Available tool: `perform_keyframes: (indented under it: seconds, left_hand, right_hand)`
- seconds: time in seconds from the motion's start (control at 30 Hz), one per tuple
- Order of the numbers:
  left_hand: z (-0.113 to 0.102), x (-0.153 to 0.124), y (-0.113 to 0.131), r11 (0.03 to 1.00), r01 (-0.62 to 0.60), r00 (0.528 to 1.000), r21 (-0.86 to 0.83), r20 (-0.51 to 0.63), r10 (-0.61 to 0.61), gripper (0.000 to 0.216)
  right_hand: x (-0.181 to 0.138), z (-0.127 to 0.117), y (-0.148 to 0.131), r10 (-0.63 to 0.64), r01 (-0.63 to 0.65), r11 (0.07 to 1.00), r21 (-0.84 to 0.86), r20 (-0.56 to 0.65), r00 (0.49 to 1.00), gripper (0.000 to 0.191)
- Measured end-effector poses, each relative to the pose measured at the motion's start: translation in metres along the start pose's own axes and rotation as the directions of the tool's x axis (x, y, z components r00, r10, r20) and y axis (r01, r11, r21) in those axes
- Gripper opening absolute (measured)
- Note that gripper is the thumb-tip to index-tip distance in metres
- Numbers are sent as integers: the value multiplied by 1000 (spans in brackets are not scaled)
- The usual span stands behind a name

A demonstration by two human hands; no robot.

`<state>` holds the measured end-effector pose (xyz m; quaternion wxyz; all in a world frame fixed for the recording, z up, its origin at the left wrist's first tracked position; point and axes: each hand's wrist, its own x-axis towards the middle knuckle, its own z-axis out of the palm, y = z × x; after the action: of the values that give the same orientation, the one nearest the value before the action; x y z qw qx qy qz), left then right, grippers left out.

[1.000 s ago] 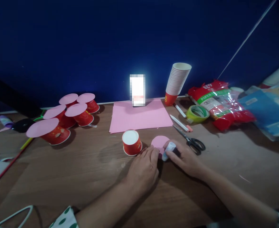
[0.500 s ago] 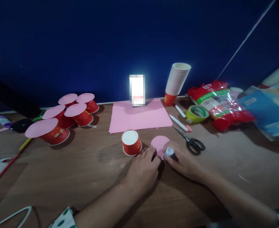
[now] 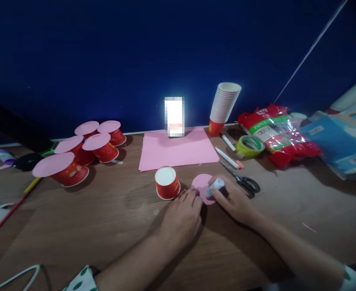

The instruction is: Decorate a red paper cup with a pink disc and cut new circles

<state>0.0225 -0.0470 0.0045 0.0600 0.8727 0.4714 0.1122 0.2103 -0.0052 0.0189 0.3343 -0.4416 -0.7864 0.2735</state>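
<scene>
A pink paper circle lies flat on the table. My left hand presses on its left edge with bent fingers, holding it down. In my right hand is a glue stick, tilted, its lower end against the right part of the circle. An upside-down red paper cup stands just left of my left fingers, its white base facing up. Behind my right hand lie black-handled scissors, partly covered by that hand.
Several red cups topped with pink circles stand at the left. Pink sheets lie at the back, below a bright blurred screen. Rightward are stacked cups, white markers, yellow-green tape and a red plastic package.
The glue stick has shifted slightly and tilted more over the pink circle, moved by my right hand. My left hand keeps its place on the circle's edge.
</scene>
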Motion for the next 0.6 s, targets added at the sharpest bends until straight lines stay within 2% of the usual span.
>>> perform_keyframes:
  seconds: [0.13,0.2,0.4,0.6]
  left_hand:
    - [0,0,0,1000,-2,1000,-8,-9,2,37]
    - [-3,0,0,1000,-9,1000,-18,-3,9,38]
    - [-6,1,1,1000,-13,1000,-8,1,13,34]
    - [-1,1,0,1000,-24,1000,17,-15,25,41]
  right_hand:
    - [2,2,-6,-58,59,998,-6,151,987,6]
    - [3,1,-7,-69,74,997,-21,177,982,5]
    - [0,0,-1,-84,81,992,-101,-28,996,9]
    - [-2,1,0,-96,104,994,-45,154,983,10]
